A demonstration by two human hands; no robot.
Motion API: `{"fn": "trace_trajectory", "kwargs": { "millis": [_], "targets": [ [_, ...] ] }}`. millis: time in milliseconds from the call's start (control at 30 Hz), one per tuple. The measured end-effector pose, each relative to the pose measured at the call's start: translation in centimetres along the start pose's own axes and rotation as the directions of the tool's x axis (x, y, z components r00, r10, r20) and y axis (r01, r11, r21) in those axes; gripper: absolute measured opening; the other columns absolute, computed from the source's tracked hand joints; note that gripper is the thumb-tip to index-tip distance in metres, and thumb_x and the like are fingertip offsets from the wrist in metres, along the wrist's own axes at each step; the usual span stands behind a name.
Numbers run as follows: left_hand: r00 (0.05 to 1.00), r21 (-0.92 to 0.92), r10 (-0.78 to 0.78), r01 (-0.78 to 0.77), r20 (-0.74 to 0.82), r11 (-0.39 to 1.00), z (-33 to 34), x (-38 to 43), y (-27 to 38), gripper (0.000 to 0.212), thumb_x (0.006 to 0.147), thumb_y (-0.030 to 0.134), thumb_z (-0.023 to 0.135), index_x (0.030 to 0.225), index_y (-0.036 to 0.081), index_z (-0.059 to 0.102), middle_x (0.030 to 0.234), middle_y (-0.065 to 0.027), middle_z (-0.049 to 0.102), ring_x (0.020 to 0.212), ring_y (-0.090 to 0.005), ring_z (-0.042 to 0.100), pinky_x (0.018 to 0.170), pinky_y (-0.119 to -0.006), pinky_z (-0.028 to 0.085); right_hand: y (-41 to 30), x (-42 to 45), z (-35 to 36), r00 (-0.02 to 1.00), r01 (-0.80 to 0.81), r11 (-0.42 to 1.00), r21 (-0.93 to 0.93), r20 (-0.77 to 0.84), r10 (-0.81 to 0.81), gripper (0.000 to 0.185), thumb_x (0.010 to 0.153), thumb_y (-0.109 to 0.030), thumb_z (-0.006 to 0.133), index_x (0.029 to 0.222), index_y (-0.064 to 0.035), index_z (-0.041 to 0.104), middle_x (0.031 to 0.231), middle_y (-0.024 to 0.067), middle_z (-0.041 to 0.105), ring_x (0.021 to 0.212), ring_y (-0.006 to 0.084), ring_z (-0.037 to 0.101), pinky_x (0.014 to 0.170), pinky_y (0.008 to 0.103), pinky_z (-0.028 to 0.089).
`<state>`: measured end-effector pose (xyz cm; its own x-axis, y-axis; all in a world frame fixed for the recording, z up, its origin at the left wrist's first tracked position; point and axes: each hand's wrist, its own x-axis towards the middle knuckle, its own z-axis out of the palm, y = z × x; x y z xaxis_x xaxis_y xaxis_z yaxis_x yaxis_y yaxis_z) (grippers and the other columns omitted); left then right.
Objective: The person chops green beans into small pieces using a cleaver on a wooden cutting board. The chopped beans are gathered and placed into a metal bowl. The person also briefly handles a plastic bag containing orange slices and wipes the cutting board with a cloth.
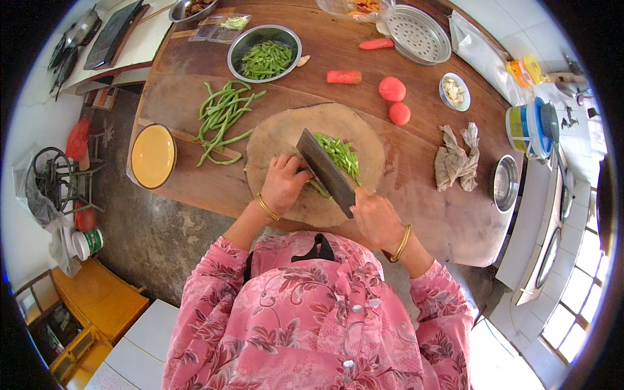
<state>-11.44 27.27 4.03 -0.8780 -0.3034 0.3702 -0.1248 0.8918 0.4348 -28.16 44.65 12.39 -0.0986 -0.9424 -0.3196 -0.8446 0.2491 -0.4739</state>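
My right hand grips the handle of a broad cleaver, its blade slanting across a round wooden chopping board. With bent fingers, my left hand holds green beans against the board, just left of the blade. Part of those beans is hidden by my fingers and the cleaver. Sliced green beans lie in a heap on the blade's right side. Whole green beans are piled on the table left of the board. Beyond them, a metal bowl holds cut green beans.
Past the board lie two tomatoes and carrot pieces. A steamer tray stands at the back. Rightward are a small bowl of pale chunks, a rag and a steel bowl. A yellow dish sits near the left edge.
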Motion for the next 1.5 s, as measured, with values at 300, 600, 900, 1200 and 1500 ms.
{"fn": "trace_trajectory", "kwargs": {
  "millis": [300, 600, 900, 1200, 1500],
  "targets": [
    [0.996, -0.033, 0.089, -0.089, -0.013, 0.995, 0.4, -0.3, 0.0, 0.019, 0.071, 0.013, 0.057, 0.088, 0.008, 0.064, 0.090, -0.0072, 0.055, 0.085, -0.0252, 0.050, 0.077, -0.038, 0.039, -2.3, 0.6, -2.8, 0.997, -0.045, 0.999, 0.007, 0.066, 0.045, 0.018, 0.075, 0.000, 0.051, 0.089, 0.0075, 0.043, 0.069, 0.0275, 0.061, 0.069, 0.0426, 0.063, 0.062, 0.0488, 0.051],
    [0.962, -0.064, 0.255, -0.250, 0.100, 0.966, -1.0, 0.6, -1.5, 0.020, 0.068, 0.016, 0.057, 0.084, 0.007, 0.065, 0.086, -0.0069, 0.055, 0.083, -0.0237, 0.050, 0.072, -0.035, 0.041, -4.0, 1.2, -4.0, 0.982, -0.074, 0.995, -0.064, 0.168, 0.084, 0.018, 0.074, 0.001, 0.053, 0.088, 0.0073, 0.044, 0.070, 0.0273, 0.061, 0.070, 0.0417, 0.064, 0.062, 0.0477, 0.052],
    [0.945, 0.026, 0.305, -0.310, 0.123, 0.950, -1.2, 1.4, -0.9, 0.013, 0.066, 0.017, 0.057, 0.073, 0.008, 0.064, 0.079, -0.0052, 0.053, 0.080, -0.0221, 0.050, 0.068, -0.034, 0.039, -4.4, 1.2, -3.7, 0.981, -0.087, 0.992, -0.086, 0.165, 0.100, 0.018, 0.074, 0.000, 0.054, 0.088, 0.0061, 0.044, 0.071, 0.0252, 0.062, 0.070, 0.0401, 0.065, 0.061, 0.0464, 0.053],
    [0.947, -0.013, 0.275, -0.277, 0.163, 0.961, -0.9, 0.7, -1.3, 0.024, 0.065, 0.019, 0.057, 0.084, 0.006, 0.065, 0.085, -0.0072, 0.054, 0.079, -0.0239, 0.050, 0.067, -0.036, 0.040, -3.7, 0.4, -0.1, 0.993, -0.106, 0.991, -0.081, 0.041, 0.109, 0.016, 0.077, -0.002, 0.052, 0.089, 0.0061, 0.044, 0.066, 0.0234, 0.061, 0.065, 0.0395, 0.065, 0.057, 0.0448, 0.053],
    [0.947, -0.053, 0.300, -0.296, 0.115, 0.954, -1.3, 0.8, -1.6, 0.021, 0.067, 0.017, 0.057, 0.083, 0.006, 0.065, 0.086, -0.0077, 0.054, 0.080, -0.0242, 0.050, 0.068, -0.036, 0.039, -4.4, 1.0, -1.3, 0.988, -0.135, 0.987, -0.085, 0.066, 0.141, 0.015, 0.078, -0.002, 0.051, 0.089, 0.0067, 0.045, 0.067, 0.0239, 0.062, 0.065, 0.0386, 0.065, 0.057, 0.0444, 0.054]
  ]
}}
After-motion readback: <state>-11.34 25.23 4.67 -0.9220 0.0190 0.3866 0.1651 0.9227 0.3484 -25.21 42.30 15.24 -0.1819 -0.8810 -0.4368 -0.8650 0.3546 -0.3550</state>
